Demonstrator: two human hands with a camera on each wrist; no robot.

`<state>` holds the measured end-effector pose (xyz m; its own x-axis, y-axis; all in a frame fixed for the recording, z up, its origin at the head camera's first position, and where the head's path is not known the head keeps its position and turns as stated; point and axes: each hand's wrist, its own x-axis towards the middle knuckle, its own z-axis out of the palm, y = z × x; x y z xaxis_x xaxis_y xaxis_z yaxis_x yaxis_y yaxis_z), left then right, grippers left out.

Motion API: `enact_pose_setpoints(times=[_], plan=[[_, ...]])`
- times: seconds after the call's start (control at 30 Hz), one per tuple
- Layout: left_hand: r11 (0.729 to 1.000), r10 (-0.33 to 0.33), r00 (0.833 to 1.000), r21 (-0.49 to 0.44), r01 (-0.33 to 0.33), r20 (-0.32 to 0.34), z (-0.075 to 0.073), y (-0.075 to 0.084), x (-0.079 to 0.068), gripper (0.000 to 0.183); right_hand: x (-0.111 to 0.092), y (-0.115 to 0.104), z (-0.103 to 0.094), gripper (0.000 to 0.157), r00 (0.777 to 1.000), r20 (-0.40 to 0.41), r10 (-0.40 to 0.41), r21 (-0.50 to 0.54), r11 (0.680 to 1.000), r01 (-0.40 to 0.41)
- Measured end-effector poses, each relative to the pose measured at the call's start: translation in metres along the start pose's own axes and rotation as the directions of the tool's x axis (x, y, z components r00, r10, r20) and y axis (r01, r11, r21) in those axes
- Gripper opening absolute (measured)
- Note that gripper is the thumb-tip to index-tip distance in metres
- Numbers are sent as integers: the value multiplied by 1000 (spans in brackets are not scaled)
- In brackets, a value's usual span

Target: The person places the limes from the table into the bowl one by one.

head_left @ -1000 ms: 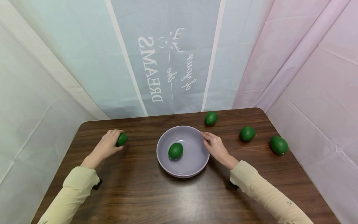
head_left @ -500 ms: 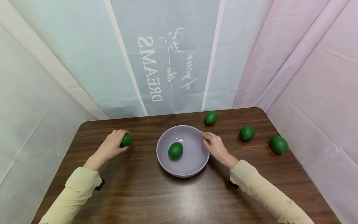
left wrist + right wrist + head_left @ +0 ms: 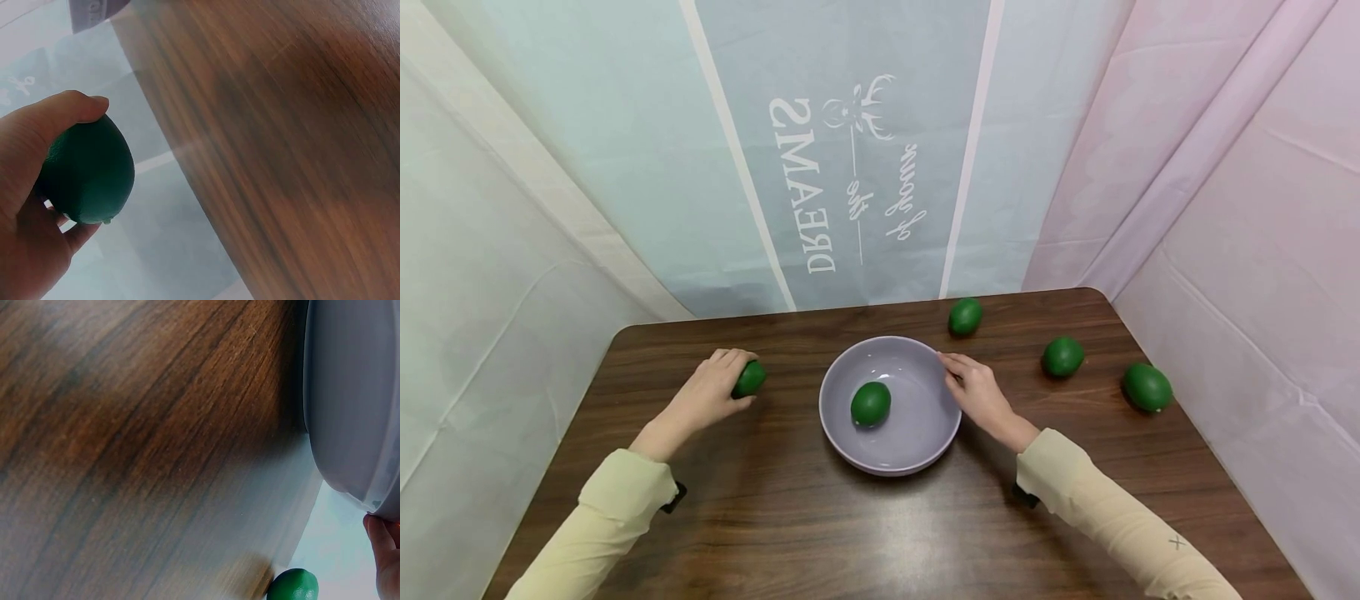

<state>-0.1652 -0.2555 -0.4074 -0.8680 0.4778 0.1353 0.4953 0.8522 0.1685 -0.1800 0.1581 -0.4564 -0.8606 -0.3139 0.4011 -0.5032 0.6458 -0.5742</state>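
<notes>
A green lime (image 3: 750, 380) is held between the thumb and fingers of my left hand (image 3: 703, 393), left of the bowl. In the left wrist view the thumb lies over one side of this lime (image 3: 90, 175) and fingertips show beneath it. My right hand (image 3: 983, 398) pinches the right rim of a round grey-purple bowl (image 3: 921, 421), thumb inside. Another lime (image 3: 871, 404) lies in the bowl, left of its middle. The right wrist view shows the outer wall of the bowl (image 3: 350, 394) with fingers (image 3: 380, 540) at its rim.
Three more limes rest on the dark wooden table (image 3: 790, 533): one (image 3: 966, 317) near the back edge, one (image 3: 1063, 357) farther right, one (image 3: 1147, 387) by the right edge. A pale printed cloth (image 3: 880, 167) hangs behind, with cloth walls at both sides.
My left hand has moved to the right with the lime, toward the bowl. My right hand and the bowl have stayed in place.
</notes>
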Motion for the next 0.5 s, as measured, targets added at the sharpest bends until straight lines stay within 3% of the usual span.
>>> enact_pose_setpoints(times=[0.5], plan=[[999,50,999,1,-50,-2,-3,18,5,59,0,1,0,34,1000,-7,1,2,1000,-1]])
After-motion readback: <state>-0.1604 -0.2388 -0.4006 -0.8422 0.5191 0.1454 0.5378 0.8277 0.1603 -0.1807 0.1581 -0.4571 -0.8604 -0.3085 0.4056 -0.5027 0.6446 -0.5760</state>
